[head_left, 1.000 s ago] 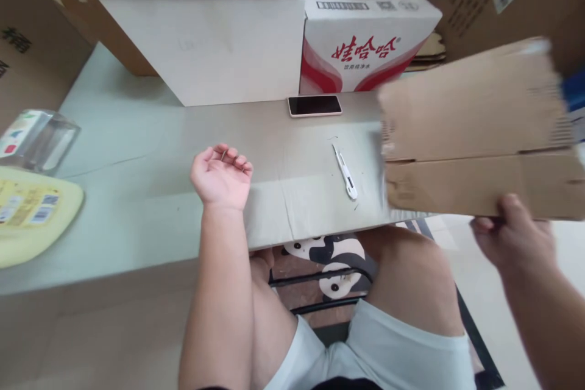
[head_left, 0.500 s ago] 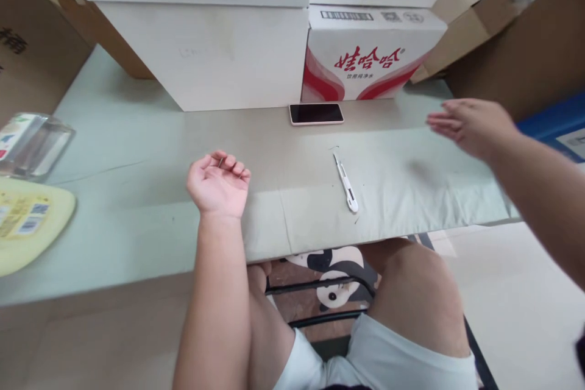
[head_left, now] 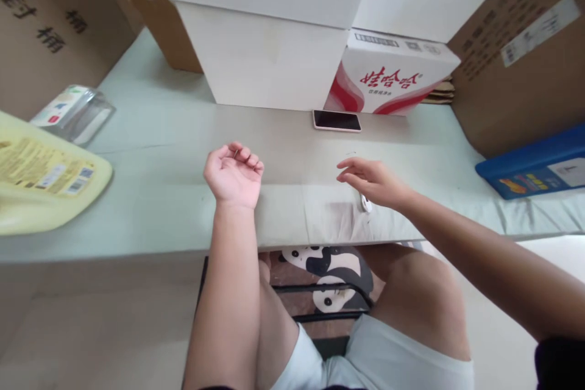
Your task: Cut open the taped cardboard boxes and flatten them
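Two bare hands show loose, open grips: the left hand (head_left: 234, 175) is palm up, fingers half-curled; the right hand (head_left: 372, 180) has its fingers slightly parted, partly covering a white plastic cutter knife (head_left: 366, 204) on the pale green cloth (head_left: 155, 207). Left of them, near each other, are a yellow plastic jug (head_left: 50, 180) and a clear plastic container (head_left: 95, 119). A red-and-white cardboard carton (head_left: 388, 85) stands behind the phone (head_left: 337, 121), its contents hidden.
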`<state>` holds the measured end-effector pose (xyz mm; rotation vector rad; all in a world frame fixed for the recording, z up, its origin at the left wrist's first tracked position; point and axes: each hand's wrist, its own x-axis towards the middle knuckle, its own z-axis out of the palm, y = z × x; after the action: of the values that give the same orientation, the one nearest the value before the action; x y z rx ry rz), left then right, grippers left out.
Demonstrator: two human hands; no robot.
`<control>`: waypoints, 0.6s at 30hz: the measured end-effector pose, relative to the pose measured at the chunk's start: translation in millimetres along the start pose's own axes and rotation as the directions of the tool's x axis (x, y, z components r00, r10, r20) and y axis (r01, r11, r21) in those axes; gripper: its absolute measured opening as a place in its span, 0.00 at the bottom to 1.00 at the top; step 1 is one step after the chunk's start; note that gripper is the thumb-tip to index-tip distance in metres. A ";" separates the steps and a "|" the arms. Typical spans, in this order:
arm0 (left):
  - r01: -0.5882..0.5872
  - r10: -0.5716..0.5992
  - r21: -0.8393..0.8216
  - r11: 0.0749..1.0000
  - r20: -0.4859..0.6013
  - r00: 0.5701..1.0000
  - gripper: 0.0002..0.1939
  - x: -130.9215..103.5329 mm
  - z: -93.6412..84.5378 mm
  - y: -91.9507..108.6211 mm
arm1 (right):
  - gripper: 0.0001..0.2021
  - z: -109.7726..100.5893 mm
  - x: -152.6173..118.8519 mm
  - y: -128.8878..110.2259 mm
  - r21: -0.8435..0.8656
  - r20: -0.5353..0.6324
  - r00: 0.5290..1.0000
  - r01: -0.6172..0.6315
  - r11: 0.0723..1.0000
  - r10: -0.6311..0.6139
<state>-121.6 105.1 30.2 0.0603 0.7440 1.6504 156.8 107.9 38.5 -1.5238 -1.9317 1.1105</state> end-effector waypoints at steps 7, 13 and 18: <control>-0.057 0.057 -0.080 0.995 -0.003 0.998 0.07 -2.2 -20.4 30.8 | 0.12 62.5 48.5 -70.2 -0.165 0.197 0.948 0.284 0.944 -0.251; -0.089 0.066 -0.143 0.986 -0.162 0.985 0.09 -8.2 -36.9 48.0 | 0.12 116.7 102.9 -113.6 -0.144 0.267 0.883 0.433 0.890 -0.387; -0.045 -0.014 -0.274 0.961 -0.208 0.978 0.10 -2.2 -46.6 61.3 | 0.12 161.3 197.8 -153.8 -0.240 0.187 0.885 0.461 0.854 -0.426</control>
<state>-194.6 81.2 24.6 -0.3124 0.6619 1.7796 -113.9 232.4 41.1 -1.0535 -2.4509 0.7687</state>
